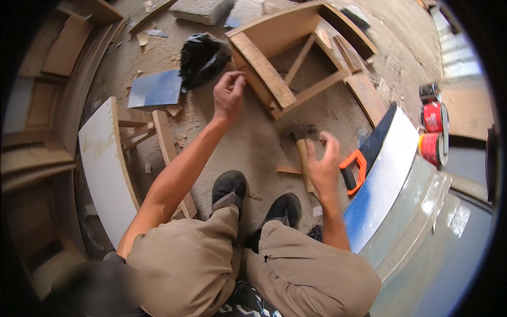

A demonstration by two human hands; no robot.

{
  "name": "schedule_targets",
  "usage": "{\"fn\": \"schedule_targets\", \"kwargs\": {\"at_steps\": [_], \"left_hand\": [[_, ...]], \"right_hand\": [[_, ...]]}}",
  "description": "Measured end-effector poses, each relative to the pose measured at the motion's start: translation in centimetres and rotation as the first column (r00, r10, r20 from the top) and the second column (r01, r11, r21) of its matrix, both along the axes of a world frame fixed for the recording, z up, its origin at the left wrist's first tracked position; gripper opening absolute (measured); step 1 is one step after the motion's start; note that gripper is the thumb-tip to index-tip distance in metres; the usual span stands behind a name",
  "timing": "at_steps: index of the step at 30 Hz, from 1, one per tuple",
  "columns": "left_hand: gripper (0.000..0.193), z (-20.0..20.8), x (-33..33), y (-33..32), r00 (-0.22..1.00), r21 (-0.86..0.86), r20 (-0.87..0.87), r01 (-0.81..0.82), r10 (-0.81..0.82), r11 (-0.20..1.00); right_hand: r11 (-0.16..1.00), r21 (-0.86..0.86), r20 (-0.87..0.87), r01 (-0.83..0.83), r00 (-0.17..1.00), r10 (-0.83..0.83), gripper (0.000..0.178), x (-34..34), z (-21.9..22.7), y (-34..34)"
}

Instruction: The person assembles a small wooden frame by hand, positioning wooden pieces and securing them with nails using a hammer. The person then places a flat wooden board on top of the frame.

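My left hand (230, 98) is closed in a pinch beside the near-left side of a curved wooden frame (264, 71). Whatever its fingertips hold, if anything, is too small to make out. My right hand (325, 164) is slightly blurred, with thumb and fingers curved apart and nothing visible between them. Right beside its thumb is a hammer (304, 165) with a wooden handle, its dark head pointing away from me. To the right of that hand lies a handsaw (355, 171) with an orange and black handle, its dark blade on a blue and white panel (381, 182).
A crumpled black plastic bag (203, 61) and a blue-white board (155, 89) lie at the far left. Nearer stands a white-topped wooden piece (105, 158). Red cans (433, 117) stand at right beyond glossy panels (417, 227). A concrete block (203, 10) sits at the back.
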State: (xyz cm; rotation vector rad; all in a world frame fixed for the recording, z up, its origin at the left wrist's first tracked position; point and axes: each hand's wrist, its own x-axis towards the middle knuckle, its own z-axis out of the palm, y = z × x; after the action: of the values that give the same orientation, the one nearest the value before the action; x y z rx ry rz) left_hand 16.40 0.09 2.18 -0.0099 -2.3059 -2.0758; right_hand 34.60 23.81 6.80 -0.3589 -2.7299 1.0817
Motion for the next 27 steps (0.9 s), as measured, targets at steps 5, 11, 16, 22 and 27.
{"fn": "schedule_targets", "kwargs": {"at_steps": [5, 11, 16, 22, 27], "left_hand": [[0.031, 2.7, -7.9, -1.7, 0.884, -0.047, -0.447, -0.175, 0.136, 0.983], [0.038, 2.9, -9.3, -2.1, 0.94, 0.103, -0.317, 0.168, -0.128, 0.98], [0.034, 7.2, -4.9, -1.7, 0.918, 0.071, -0.266, 0.323, -0.294, 0.944], [0.045, 9.7, -3.1, -0.8, 0.815, 0.17, -0.287, 0.561, -0.504, 0.81], [0.05, 10.7, -1.3, 1.4, 0.762, 0.109, -0.316, 0.621, -0.566, 0.776]], "right_hand": [[0.965, 0.015, -0.262, -0.262, 0.93, 0.256, 0.069, -8.1, 9.1, -2.4], [0.89, 0.006, -0.03, -0.456, 0.889, 0.456, 0.059, -13.0, 7.4, -4.0], [0.869, -0.167, -0.003, -0.466, 0.881, 0.472, 0.053, -9.0, 6.9, 1.6], [0.819, -0.413, 0.1, -0.398, 0.874, 0.475, 0.055, -5.0, 8.0, 6.3], [0.854, -0.419, 0.136, -0.308, 0.909, 0.395, 0.059, -2.2, 8.1, 8.6]]}}
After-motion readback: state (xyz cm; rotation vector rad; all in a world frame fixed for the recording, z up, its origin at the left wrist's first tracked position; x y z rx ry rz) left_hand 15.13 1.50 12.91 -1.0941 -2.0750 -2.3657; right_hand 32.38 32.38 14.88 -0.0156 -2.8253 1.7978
